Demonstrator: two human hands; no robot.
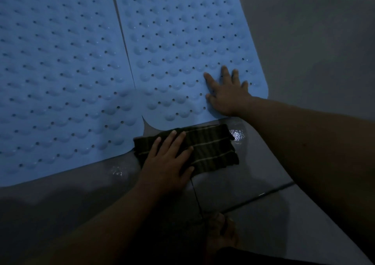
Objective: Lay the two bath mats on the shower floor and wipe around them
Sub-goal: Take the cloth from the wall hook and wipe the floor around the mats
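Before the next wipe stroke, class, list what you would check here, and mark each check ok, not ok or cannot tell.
1. Both mats down flat: left mat and right mat lie side by side: ok.
2. Right hand steadies the right mat, fingers spread: ok.
3. Left hand presses flat on the striped cloth: ok.
4. Cloth on the floor, just off the mats' near edge: ok.
5. Floor dry: wet glints beside the cloth: not ok.
6. Mats stuck to the floor: cannot tell.

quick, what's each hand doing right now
Left hand: open, fingers straight, pressing the dark striped cloth on the floor.
Right hand: open, fingers spread flat on the right blue mat.
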